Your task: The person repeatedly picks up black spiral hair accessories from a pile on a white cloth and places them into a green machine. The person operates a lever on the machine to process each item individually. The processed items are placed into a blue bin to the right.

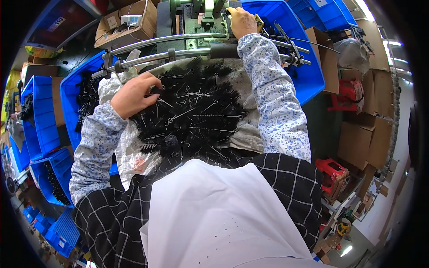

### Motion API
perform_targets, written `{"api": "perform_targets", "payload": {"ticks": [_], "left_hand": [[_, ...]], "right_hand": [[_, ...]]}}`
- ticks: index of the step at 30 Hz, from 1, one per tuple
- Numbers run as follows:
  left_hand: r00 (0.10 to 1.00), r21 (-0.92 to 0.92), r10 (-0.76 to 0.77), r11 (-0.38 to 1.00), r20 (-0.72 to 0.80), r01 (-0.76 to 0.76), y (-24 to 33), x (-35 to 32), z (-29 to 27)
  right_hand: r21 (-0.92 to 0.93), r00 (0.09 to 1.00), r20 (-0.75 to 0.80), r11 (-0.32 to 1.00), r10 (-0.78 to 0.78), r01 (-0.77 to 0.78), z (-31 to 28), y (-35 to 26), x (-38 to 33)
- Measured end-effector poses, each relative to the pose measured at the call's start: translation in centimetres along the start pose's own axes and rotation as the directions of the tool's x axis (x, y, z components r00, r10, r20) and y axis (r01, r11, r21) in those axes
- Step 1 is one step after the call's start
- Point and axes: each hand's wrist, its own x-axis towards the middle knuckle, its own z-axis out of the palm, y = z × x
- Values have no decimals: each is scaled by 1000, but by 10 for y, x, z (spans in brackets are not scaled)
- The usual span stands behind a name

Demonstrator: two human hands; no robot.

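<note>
A heap of black wire brushes (192, 111) with twisted metal stems and looped ends lies on a pale woven sheet (246, 138) before me. At the heap's left edge, my left hand (136, 94) is curled over the bristles, with a gap between thumb and fingers. A looped stem lies close to its thumb; no brush is plainly held. My right hand (242, 23) reaches up to the metal machine (203, 27) at the top, its fingers bent and closed at the machine's right side. Something yellow shows at its fingertips, and what it grips is hidden.
Curved metal rails (178, 54) cross between the heap and the machine. A blue bin (71, 96) with black brushes stands left, another blue bin (308, 76) right. An open carton (134, 27) sits at the back left. Red stools (333, 176) and cartons (355, 138) line the right.
</note>
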Motion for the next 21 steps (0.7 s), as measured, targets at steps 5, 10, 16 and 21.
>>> {"api": "perform_targets", "payload": {"ticks": [5, 10, 16, 21], "left_hand": [[989, -135, -40, 991, -143, 21, 12, -7, -24], [969, -225, -62, 974, -237, 8, 21, -6, -39], [952, -181, -47, 983, -301, -9, 23, -12, -45], [933, -223, -16, 972, -359, -69, 25, -6, -45]], "right_hand": [[65, 1000, -7, 998, -2, 2, 6, 1, 2], [-43, 996, 78, 998, 52, -49, -6, 0, 7], [-241, 969, 87, 948, 233, -206, -25, 9, -12], [-65, 964, 71, 965, 257, -253, -17, 20, -24]]}}
